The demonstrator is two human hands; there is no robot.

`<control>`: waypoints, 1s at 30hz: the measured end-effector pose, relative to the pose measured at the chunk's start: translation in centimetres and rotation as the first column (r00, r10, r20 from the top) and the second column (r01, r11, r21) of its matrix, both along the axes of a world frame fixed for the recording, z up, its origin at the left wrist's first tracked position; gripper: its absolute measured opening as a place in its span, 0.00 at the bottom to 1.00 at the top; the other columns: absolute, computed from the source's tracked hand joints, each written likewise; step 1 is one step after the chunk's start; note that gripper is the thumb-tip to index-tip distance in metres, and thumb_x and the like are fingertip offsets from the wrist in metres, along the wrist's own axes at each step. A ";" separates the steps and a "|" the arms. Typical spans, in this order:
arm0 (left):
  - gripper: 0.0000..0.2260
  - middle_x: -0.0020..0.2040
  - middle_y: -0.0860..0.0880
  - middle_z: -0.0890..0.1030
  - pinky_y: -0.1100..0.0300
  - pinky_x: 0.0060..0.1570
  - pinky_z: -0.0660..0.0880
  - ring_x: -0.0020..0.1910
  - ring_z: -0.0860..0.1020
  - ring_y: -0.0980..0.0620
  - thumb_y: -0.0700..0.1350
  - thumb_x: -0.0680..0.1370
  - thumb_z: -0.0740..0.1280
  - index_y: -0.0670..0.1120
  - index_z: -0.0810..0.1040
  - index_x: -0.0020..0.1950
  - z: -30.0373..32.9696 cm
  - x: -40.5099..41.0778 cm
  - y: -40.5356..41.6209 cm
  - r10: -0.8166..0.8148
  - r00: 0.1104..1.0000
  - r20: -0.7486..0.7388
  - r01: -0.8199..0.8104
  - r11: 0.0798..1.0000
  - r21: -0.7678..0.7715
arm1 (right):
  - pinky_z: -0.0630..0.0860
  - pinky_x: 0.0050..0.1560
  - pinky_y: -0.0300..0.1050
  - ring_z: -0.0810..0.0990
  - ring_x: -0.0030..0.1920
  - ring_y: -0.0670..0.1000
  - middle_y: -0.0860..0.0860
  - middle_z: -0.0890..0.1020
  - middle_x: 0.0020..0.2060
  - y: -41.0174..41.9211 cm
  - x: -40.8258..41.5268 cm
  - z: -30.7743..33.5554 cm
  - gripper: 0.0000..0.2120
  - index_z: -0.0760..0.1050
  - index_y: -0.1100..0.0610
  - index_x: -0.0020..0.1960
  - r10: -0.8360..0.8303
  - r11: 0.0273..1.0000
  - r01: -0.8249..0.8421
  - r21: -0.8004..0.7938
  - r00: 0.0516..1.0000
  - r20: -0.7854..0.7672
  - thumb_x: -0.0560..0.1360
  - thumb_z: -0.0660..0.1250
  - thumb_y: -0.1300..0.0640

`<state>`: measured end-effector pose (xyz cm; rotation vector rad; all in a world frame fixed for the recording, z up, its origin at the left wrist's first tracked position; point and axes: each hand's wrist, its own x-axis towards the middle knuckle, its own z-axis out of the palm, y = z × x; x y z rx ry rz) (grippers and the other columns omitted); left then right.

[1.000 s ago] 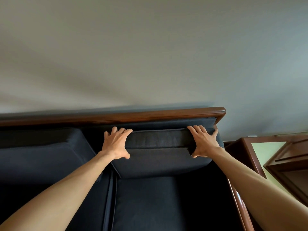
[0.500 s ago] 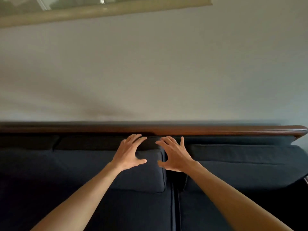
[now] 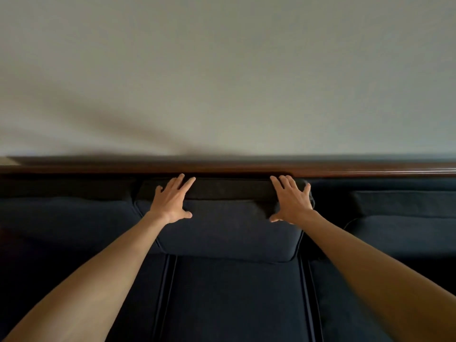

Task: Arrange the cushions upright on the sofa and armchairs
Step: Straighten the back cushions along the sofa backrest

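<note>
A dark navy middle back cushion [image 3: 229, 228] stands upright against the sofa's wooden top rail [image 3: 246, 167]. My left hand [image 3: 172, 201] lies on its upper left part, fingers straight and reaching over the top edge. My right hand [image 3: 292, 199] lies on its upper right corner with fingers spread. Both hands press flat on the cushion. A left back cushion [image 3: 66, 218] and a right back cushion [image 3: 399, 218] stand on either side of it.
Dark seat cushions [image 3: 234, 299] fill the lower view, split by two seams. A plain pale wall [image 3: 227, 77] rises behind the sofa.
Both hands left the right cushion, moved left through the air, and now lie spread on the top of the middle cushion. My view shifted left along the sofa.
</note>
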<state>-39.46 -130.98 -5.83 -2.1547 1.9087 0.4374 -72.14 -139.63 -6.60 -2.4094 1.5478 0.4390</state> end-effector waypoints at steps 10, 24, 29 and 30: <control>0.43 0.78 0.49 0.61 0.39 0.65 0.63 0.75 0.59 0.46 0.61 0.71 0.72 0.57 0.52 0.79 0.0 -0.7 -0.5 -0.086 0.990 0.114 0.100 0.988 -0.122 | 0.68 0.61 0.72 0.69 0.68 0.58 0.51 0.69 0.67 -0.9 -1.4 0.7 0.54 0.61 0.54 0.74 0.044 0.998 -0.048 -0.043 0.994 -0.096 0.57 0.77 0.32; 0.39 0.78 0.51 0.58 0.38 0.66 0.63 0.76 0.57 0.47 0.61 0.74 0.69 0.56 0.53 0.79 -0.1 -3.4 -0.2 -0.077 0.997 -0.003 0.076 0.990 -0.115 | 0.66 0.62 0.75 0.60 0.75 0.56 0.50 0.61 0.74 -0.9 -4.1 1.4 0.57 0.52 0.53 0.79 -0.037 0.995 0.026 -0.095 0.994 -0.107 0.61 0.79 0.38; 0.35 0.81 0.51 0.46 0.38 0.72 0.56 0.79 0.48 0.48 0.58 0.80 0.62 0.53 0.47 0.80 0.6 -4.2 -0.2 -0.007 0.997 -0.072 0.008 1.000 0.006 | 0.60 0.67 0.76 0.54 0.78 0.60 0.53 0.55 0.78 1.1 -3.4 1.0 0.49 0.47 0.56 0.80 -0.145 0.984 0.129 -0.125 0.980 -0.133 0.71 0.75 0.45; 0.35 0.81 0.50 0.46 0.38 0.73 0.55 0.79 0.47 0.48 0.58 0.80 0.62 0.52 0.46 0.80 0.9 -4.5 0.0 0.006 0.996 -0.089 -0.002 0.999 0.036 | 0.59 0.68 0.76 0.55 0.78 0.60 0.54 0.56 0.78 1.6 -3.3 1.2 0.47 0.47 0.56 0.80 -0.163 0.981 0.145 -0.126 0.976 -0.145 0.73 0.73 0.47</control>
